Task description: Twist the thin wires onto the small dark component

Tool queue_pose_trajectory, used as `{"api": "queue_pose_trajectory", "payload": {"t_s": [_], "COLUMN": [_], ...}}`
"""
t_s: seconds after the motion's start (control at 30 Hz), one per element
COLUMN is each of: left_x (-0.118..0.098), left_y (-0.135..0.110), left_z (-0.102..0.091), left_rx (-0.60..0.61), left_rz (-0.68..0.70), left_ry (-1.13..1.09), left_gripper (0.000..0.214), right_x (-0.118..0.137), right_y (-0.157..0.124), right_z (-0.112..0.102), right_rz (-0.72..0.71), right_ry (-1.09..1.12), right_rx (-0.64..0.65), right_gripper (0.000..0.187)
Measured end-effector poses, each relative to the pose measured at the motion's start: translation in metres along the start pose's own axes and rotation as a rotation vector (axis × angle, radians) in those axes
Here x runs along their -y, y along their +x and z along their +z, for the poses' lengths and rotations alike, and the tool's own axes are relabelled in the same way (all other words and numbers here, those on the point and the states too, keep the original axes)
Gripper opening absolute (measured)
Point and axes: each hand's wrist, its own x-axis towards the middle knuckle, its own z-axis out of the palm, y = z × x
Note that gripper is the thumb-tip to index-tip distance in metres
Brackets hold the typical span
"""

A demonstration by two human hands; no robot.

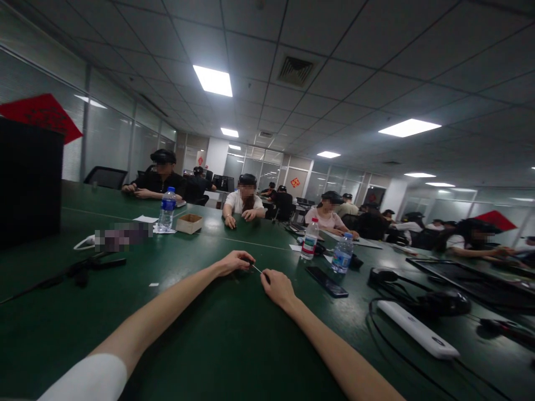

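Both my arms reach forward over a dark green table (217, 334). My left hand (234, 262) is closed in a pinch on one end of a thin, small stick-like object (256, 269). My right hand (276, 287) is closed on its other end. The object is too small to name. Both hands rest on or just above the table top, close together near the middle.
A black phone (326, 281) lies right of my hands, with two water bottles (310, 239) (342, 253) behind it. A white power strip (418, 329) and black cables lie at right. Another bottle (166, 209) and a small cardboard box (189, 223) stand at left. Several people sit along the far edge.
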Motion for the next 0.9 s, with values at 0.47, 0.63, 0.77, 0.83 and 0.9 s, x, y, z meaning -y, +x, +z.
{"api": "queue_pose_trajectory", "payload": {"t_s": [0.47, 0.63, 0.77, 0.83, 0.9], "left_x": [0.002, -0.003, -0.006, -0.007, -0.008], "left_y": [0.001, -0.003, -0.006, -0.007, -0.007], "left_z": [-0.002, 0.0, 0.001, 0.002, 0.002], "left_rx": [-0.009, -0.011, 0.002, 0.022, 0.05], "left_rz": [0.004, 0.001, -0.02, -0.021, -0.025], "left_ry": [0.053, 0.051, 0.034, 0.017, 0.018], "left_gripper": [0.028, 0.026, 0.026, 0.03, 0.034], "right_x": [-0.004, -0.002, -0.001, -0.001, -0.002], "right_y": [0.002, 0.002, 0.003, 0.003, 0.003], "right_z": [0.004, 0.004, 0.004, 0.005, 0.005], "right_rz": [-0.041, -0.025, 0.014, 0.014, 0.022], "right_ry": [-0.019, -0.014, -0.002, 0.004, 0.002], "right_rx": [0.0, 0.021, 0.032, 0.034, 0.035], "right_gripper": [0.037, 0.039, 0.04, 0.041, 0.041]}}
